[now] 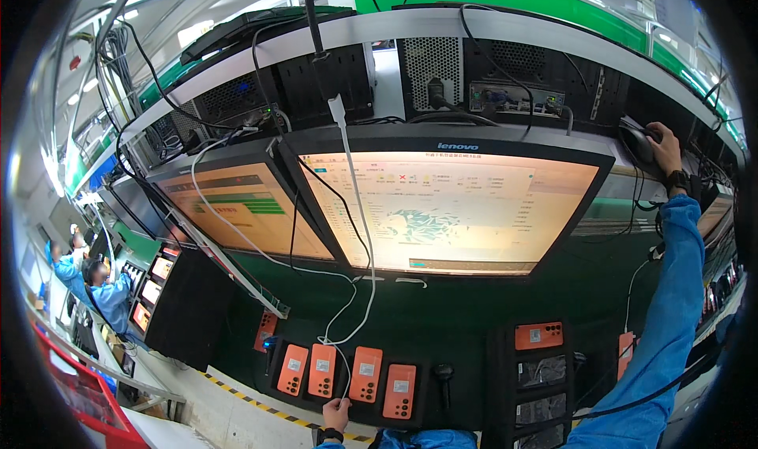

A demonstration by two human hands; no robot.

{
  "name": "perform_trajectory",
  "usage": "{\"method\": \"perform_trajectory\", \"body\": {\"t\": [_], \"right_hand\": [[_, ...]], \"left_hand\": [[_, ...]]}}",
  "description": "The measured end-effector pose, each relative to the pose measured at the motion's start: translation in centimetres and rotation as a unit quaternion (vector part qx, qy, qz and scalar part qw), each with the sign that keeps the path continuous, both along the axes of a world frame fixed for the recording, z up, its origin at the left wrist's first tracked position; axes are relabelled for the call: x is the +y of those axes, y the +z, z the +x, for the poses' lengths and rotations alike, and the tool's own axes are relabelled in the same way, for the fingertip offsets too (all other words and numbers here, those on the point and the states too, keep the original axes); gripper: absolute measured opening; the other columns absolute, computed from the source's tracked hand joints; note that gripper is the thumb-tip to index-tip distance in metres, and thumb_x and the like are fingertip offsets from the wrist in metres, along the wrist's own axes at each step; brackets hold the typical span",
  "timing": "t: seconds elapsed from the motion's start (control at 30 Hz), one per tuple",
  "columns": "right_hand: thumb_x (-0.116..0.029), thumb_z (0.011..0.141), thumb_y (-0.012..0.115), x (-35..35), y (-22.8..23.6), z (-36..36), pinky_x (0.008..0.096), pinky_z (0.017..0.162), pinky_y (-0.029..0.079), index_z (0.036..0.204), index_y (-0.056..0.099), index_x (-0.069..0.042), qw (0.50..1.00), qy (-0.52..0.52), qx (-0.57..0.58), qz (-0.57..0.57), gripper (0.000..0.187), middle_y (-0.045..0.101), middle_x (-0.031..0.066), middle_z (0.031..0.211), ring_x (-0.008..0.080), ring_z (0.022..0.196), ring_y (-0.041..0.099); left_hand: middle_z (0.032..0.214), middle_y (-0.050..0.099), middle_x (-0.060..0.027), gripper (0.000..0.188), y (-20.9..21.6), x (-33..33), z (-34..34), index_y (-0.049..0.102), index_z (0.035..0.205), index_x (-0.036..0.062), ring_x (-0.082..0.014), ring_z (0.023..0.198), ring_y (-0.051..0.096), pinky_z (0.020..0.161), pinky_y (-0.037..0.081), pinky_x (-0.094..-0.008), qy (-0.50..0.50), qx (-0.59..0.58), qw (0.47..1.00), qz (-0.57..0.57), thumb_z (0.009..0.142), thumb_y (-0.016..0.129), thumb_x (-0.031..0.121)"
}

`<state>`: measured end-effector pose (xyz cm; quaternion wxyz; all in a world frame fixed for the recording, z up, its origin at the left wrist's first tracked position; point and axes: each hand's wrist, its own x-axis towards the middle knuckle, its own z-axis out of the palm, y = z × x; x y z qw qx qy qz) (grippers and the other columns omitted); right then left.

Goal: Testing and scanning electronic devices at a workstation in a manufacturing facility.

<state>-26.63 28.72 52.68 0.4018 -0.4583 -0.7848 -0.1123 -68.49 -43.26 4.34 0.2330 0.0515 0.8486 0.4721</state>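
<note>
Right hand (662, 151): fingers curled over a rounded black mouse (636, 143) on the grey shelf (489, 24) above the monitor (450, 208). Left hand (337, 413): fingers pinching a thin white cable (357, 212), just below four flat orange phones (346, 372) lying in a row.

Straight above the left hand (337, 412), a wide monitor (450, 212) glows with a pale window, and a second monitor (245, 208) leans beside it, further left. Behind both, on the shelf level with the right hand (666, 151), stand 2 computer towers (430, 74). Just right of the left hand a black scanner (444, 374) sits upright, then a black rack (539, 386) with an orange device (539, 336) on top. Left of that hand runs yellow-black tape (253, 402), with a red crate (71, 386) well beyond it. Further up on that side is a black stand (189, 307) of small lit screens, and past it 2 people (95, 287) in blue.
</note>
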Motion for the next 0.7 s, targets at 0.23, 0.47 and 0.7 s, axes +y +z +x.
{"method": "perform_trajectory", "body": {"t": [0.23,0.47,0.7], "right_hand": [[-0.015,0.080,0.065,-0.3,0.0,-0.4,0.0359,0.094,0.047,0.110,0.062,-0.006,1.000,-0.005,0.016,-0.011,0.032,0.065,0.0135,0.110,0.0287,0.107,0.061],[-0.017,0.078,0.065,-0.3,0.1,-0.1,0.0361,0.093,0.047,0.109,0.063,-0.005,1.000,-0.004,0.014,-0.005,0.033,0.065,0.0137,0.109,0.0288,0.107,0.061],[-0.016,0.079,0.065,-1.4,0.2,-0.8,0.0361,0.093,0.048,0.108,0.063,-0.004,1.000,-0.016,0.017,-0.004,0.031,0.066,0.0137,0.109,0.0283,0.106,0.062]], "left_hand": [[0.051,0.053,-0.0060,0.025,-1.7,-0.7,-0.2,0.067,0.074,-0.0044,-0.0106,0.048,0.046,0.047,0.036,-0.0307,-0.004,0.019,0.999,0.033,0.083,0.064,0.018],[0.052,0.053,-0.0060,0.025,-0.4,-0.3,0.0,0.067,0.075,-0.0047,-0.0100,0.048,0.045,0.048,0.036,-0.0297,-0.009,0.008,1.000,0.011,0.084,0.063,0.018],[0.052,0.052,-0.0041,0.026,0.7,0.1,0.3,0.067,0.074,-0.0050,-0.0094,0.046,0.042,0.046,0.033,-0.0289,0.001,0.002,1.000,0.006,0.084,0.063,0.019]]}}
